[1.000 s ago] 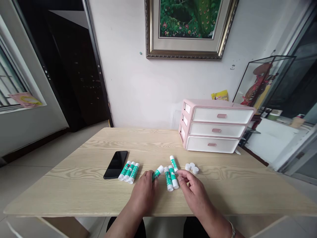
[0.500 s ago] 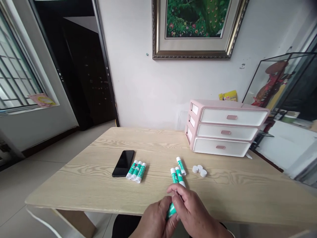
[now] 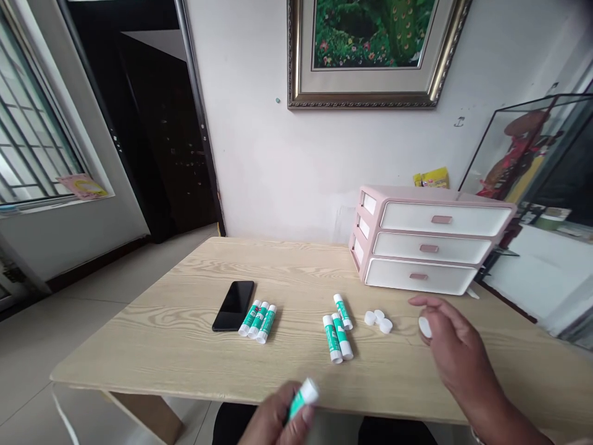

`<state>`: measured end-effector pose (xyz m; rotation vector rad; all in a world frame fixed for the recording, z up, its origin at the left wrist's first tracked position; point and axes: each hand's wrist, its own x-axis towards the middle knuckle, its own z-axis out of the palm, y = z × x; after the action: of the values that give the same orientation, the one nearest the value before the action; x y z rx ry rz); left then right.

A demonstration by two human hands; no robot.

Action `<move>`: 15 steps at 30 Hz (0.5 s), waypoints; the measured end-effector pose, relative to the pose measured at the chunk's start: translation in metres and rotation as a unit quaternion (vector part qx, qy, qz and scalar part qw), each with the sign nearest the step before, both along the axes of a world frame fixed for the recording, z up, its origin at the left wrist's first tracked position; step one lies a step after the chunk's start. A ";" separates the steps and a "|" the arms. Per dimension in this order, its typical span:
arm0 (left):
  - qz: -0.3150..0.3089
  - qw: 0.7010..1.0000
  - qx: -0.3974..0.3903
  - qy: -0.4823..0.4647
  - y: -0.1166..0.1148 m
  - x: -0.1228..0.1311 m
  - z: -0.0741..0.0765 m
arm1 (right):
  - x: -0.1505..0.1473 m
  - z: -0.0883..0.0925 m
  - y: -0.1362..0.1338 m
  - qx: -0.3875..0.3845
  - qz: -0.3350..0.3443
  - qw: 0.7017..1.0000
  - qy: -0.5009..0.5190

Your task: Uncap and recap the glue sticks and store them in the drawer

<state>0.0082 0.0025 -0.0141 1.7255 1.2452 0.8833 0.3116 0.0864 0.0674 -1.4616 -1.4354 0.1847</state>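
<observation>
Near the table's front edge my left hand [image 3: 273,415] is closed around a green and white glue stick [image 3: 302,397], its white end pointing up and to the right. Over the right side of the table, my right hand [image 3: 456,343] pinches a round white cap [image 3: 425,327] between thumb and fingers. Several loose white caps [image 3: 378,319] lie in a cluster to the left of that hand. Three glue sticks [image 3: 338,337] lie in the middle of the table, one a little behind the other two. Another three glue sticks [image 3: 258,321] lie side by side further left.
A black phone [image 3: 233,306] lies beside the left group of glue sticks. At the back right stands a pink and white drawer unit [image 3: 428,247] with a yellow packet [image 3: 432,178] behind its top. The wooden table [image 3: 176,352] ends just before my lap.
My hands, together on the glue stick before, have come apart. The right hand has moved right and up with the white cap, while the left keeps the glue stick near the front edge.
</observation>
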 end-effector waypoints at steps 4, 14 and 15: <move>0.187 0.962 0.128 0.149 0.041 -0.001 -0.006 | 0.008 -0.010 0.010 -0.036 -0.012 0.999 0.013; 0.267 0.816 0.189 0.476 0.081 0.014 0.016 | 0.053 -0.055 0.037 -0.122 -0.088 0.987 -0.063; 0.264 0.812 0.190 0.485 0.080 0.014 0.015 | 0.054 -0.054 0.038 -0.133 -0.089 0.985 -0.058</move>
<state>0.0219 0.0828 0.0012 2.3097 2.4474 0.5269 0.3659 0.1240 0.0133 -1.8367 -1.4032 0.1880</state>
